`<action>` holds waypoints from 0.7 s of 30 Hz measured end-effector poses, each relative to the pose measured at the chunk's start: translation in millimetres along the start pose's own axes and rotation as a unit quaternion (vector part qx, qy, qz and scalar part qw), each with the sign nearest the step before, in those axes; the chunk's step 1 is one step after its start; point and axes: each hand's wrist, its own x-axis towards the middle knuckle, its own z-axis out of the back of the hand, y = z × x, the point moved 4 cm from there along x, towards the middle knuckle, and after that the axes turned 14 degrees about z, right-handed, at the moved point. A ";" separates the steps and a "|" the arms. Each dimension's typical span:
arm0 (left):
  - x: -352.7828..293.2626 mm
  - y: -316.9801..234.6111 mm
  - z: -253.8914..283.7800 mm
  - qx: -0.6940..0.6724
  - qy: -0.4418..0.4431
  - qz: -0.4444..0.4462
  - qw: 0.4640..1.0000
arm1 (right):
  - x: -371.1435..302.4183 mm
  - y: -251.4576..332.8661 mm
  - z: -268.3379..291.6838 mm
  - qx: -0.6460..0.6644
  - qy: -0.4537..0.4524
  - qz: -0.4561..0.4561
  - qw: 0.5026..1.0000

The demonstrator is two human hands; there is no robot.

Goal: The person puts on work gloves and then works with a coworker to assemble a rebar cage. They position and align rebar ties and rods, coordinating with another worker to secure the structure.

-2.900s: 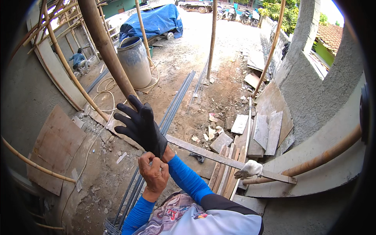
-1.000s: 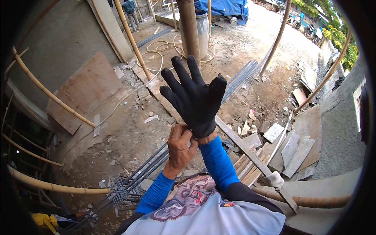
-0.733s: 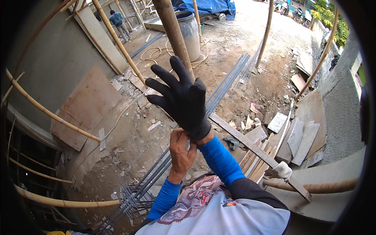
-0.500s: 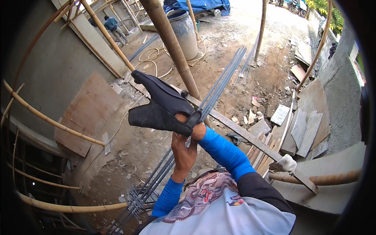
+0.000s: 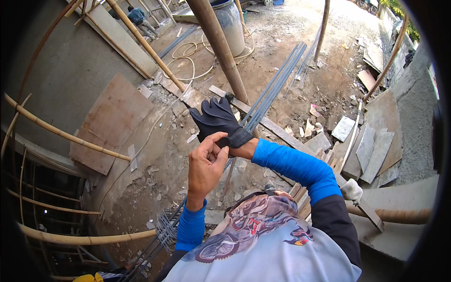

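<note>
My right hand (image 5: 217, 121) wears a black glove, and its fingers are spread and pointing up and left. My bare left hand (image 5: 206, 167) pinches the wrist strap (image 5: 225, 142) of that glove between thumb and fingers. Blue sleeves cover both of my forearms. Behind my right wrist runs a bundle of ribbed steel bars (image 5: 277, 87), lying across a long wooden board (image 5: 293, 141). Bundled steel stirrups (image 5: 168, 226) sit below my left forearm. On the board's right end rests a white work glove (image 5: 351, 191).
A thick bamboo pole (image 5: 221, 51) rises beyond my hands, beside a blue-rimmed drum (image 5: 230, 30) and a coiled hose (image 5: 188, 56). Rubble and broken slabs (image 5: 376, 150) lie on the right. Plywood (image 5: 112, 122) leans at left. A person (image 5: 137, 18) crouches far away; something yellow shows bottom left.
The black glove has gone from loosely pointing up-left to fitted over my right fingers, now spread. My left hand has moved from beneath the right wrist to the glove's strap.
</note>
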 end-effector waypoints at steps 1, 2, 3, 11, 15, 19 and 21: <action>4.0 3.8 -1.6 -0.040 0.026 -0.003 0.999 | -3.5 -3.0 -4.7 0.006 0.028 -0.014 0.999; 6.9 8.3 -3.0 -0.072 0.048 0.003 0.996 | -7.4 -5.5 -8.8 0.014 0.057 -0.028 0.998; 9.0 13.6 -4.2 -0.089 0.066 0.027 0.993 | -11.3 -7.2 -12.9 0.022 0.095 -0.040 0.994; 18.1 8.0 11.9 -0.148 0.101 -0.029 0.983 | -49.1 11.6 -9.0 0.210 -0.053 -0.062 0.974; 36.0 -3.8 8.7 -0.072 0.157 -0.043 0.984 | -72.6 21.0 -33.5 0.542 -0.055 -0.228 0.807; 49.0 -10.9 0.7 0.002 0.219 -0.015 0.976 | -84.8 25.1 -51.0 0.614 -0.034 -0.265 0.743; 53.1 -14.7 -5.4 0.050 0.238 -0.045 0.969 | -89.9 27.1 -55.3 0.603 0.011 -0.255 0.756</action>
